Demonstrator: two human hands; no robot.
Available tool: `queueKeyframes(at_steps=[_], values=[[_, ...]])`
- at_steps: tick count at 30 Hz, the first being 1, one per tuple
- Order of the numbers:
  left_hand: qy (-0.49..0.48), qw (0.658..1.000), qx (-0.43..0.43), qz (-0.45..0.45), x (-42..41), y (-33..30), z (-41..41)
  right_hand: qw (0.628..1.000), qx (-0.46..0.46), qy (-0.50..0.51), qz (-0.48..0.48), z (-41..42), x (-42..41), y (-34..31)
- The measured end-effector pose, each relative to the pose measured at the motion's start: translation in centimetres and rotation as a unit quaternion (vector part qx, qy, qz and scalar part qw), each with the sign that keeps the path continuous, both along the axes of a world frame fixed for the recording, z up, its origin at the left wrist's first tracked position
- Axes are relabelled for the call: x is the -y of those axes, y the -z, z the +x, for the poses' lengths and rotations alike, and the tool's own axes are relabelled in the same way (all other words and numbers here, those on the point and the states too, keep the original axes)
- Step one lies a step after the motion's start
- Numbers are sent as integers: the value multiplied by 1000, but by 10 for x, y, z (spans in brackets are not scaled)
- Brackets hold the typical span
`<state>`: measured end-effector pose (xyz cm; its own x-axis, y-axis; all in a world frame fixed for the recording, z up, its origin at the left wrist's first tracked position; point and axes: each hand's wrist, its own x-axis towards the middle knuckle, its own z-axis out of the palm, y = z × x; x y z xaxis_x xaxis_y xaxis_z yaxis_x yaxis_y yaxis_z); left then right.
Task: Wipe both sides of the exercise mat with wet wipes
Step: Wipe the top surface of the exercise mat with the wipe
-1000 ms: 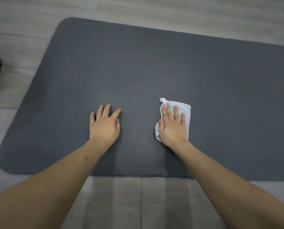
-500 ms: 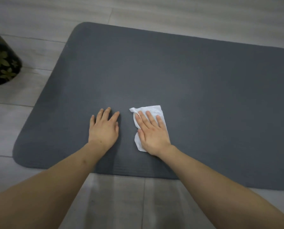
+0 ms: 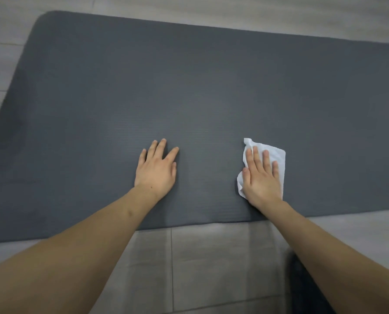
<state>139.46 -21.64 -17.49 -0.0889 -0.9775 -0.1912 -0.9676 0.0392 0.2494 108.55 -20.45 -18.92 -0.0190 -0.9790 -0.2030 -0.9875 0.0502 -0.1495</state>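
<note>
Exercise mat [image 3: 211, 87], dark grey and finely ribbed, lies flat on the pale tiled floor [image 3: 211, 257], running across the whole view with one rounded corner at the far left. Both bare arms reach out over its near edge. Left hand [image 3: 157, 171] is planted palm down straight on the mat, fingers straight and slightly fanned, nothing under it but the mat. Over to the other side, well apart from it, the right hand [image 3: 262, 180] is flat too, fingers straight and close together, pressing down on a white wet wipe [image 3: 277, 155]. That wipe is crumpled and spread beneath the palm, showing past the fingertips at the far side and along both sides of the hand, with a twisted corner sticking up at its far left. Both hands sit in the near part of the mat, not far from its front edge. Down at the lower right, a dark shape [image 3: 302, 286] lies on the floor beside the right forearm; what it is I cannot tell.
</note>
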Motion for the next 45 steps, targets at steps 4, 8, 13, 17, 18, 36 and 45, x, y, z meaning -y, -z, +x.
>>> queueKeyframes(at_steps=[4,8,13,17,18,36,45], values=[[-21,1000,1,-14,-26,3,33,1000,-9,-26,6,31,-1,0],[-74,997,16,-17,-47,2,76,996,-10,-91,0,87,1,2],[-148,988,33,-21,-70,3,128,980,3,-200,9,189,-5,1],[-158,986,49,-12,-82,3,147,954,0,-299,8,261,-16,0],[-159,986,49,-14,-83,2,147,950,-2,-311,11,263,-16,0],[5,1000,25,1,-12,-7,-3,998,-32,-61,5,18,-36,-3],[-46,998,42,7,-45,-3,70,984,-39,-175,11,98,-29,-3]])
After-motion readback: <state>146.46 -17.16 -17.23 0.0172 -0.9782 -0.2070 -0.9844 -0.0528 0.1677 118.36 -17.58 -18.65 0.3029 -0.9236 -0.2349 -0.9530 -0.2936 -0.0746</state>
